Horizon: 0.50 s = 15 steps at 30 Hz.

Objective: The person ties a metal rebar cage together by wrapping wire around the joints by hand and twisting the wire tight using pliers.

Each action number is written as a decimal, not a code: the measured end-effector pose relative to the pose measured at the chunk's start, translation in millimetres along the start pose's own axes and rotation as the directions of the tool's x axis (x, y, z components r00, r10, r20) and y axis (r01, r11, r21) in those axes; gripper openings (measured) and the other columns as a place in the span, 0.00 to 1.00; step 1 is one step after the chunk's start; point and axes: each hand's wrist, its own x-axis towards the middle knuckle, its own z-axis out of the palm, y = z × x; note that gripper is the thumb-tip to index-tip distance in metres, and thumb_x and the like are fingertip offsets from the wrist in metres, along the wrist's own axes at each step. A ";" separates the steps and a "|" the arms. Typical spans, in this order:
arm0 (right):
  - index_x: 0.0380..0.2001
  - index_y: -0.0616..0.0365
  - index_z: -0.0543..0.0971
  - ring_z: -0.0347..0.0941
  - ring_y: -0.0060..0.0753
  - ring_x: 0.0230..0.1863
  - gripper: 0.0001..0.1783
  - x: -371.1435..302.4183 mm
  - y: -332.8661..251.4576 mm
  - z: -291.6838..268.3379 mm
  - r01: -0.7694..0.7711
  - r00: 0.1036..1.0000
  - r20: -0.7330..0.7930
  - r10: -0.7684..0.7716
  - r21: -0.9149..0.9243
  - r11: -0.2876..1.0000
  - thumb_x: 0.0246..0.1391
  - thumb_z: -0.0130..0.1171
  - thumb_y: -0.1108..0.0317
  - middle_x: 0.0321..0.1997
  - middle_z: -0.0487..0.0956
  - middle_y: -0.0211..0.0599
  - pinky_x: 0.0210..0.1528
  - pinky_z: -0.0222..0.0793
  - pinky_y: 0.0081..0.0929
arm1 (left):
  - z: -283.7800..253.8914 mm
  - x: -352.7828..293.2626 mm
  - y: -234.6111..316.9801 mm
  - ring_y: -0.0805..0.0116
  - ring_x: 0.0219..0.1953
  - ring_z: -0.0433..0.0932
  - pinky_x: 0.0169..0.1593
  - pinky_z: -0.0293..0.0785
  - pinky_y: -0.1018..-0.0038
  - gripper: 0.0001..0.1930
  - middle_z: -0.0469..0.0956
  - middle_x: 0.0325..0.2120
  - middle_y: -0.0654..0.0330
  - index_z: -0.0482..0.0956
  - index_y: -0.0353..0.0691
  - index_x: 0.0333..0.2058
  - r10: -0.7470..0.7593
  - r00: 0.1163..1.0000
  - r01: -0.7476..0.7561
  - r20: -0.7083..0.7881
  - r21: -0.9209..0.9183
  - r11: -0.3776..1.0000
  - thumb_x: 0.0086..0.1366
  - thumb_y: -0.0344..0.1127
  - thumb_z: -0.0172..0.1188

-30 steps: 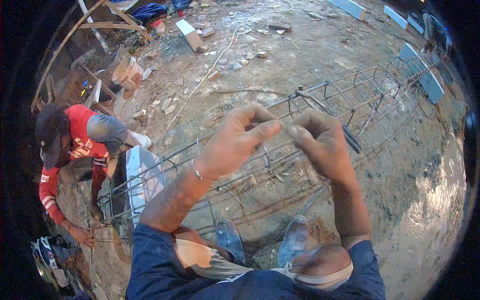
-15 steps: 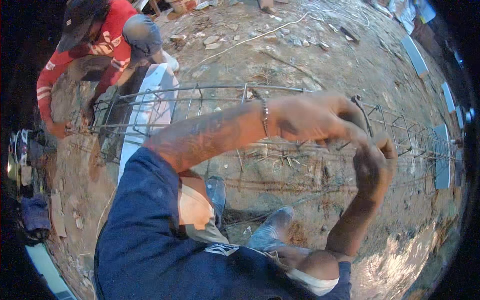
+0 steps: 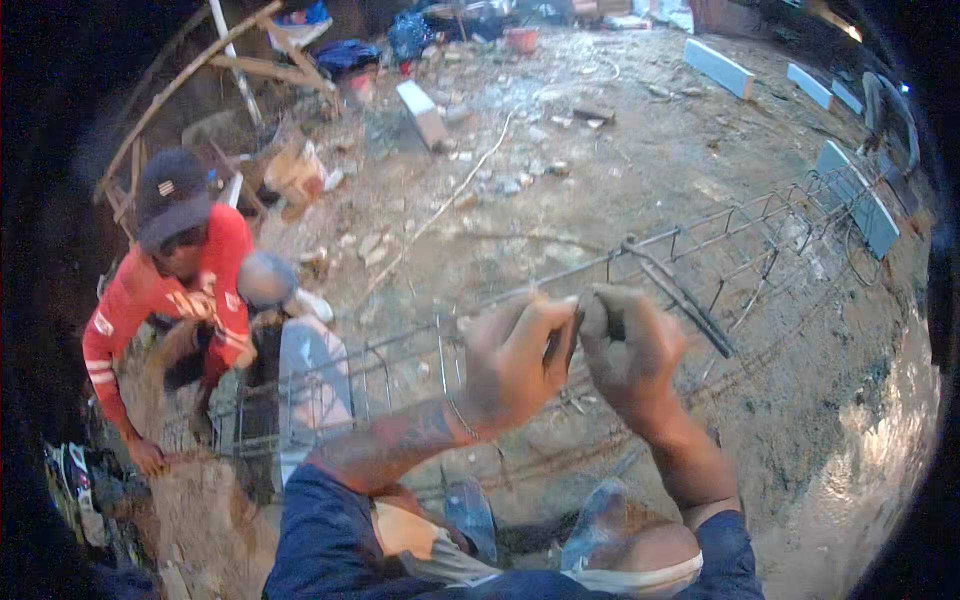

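Note:
My left hand (image 3: 515, 355) and my right hand (image 3: 632, 350) are close together above the rebar cage (image 3: 440, 330), their fingertips nearly meeting. Each is closed in a pinch; anything between the fingers is too small to make out. A dark tool with a slender metal end and a thick black handle (image 3: 705, 325) lies slantwise beside my right hand, its upper end at a top bar. Whether it rests on the cage or hangs from my hand is unclear. A chain bracelet circles my left wrist. My hands hide part of the cage's middle.
A person (image 3: 170, 310) in a red top crouches at the cage's left end, hands low near it. A pale block (image 3: 315, 375) supports the left part; a pale board (image 3: 858, 200) stands by the right end. Rubble, a cord (image 3: 440, 220) and more boards (image 3: 718, 68) lie beyond.
The view has tilted up and shifted, showing more ground beyond. My hands have drawn in toward the middle, and the dark tool now shows to the right of my right hand.

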 end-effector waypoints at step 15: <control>0.22 0.58 0.74 0.64 0.15 0.17 0.09 8.6 27.5 -35.0 -0.706 0.697 0.685 0.213 0.604 0.370 0.51 0.59 0.67 0.17 0.70 0.24 0.20 0.58 0.16 | -1.6 14.1 -29.3 0.80 0.25 0.66 0.27 0.61 0.82 0.11 0.69 0.23 0.69 0.73 0.38 0.29 -0.229 0.485 0.872 0.844 -0.488 0.047 0.61 0.39 0.61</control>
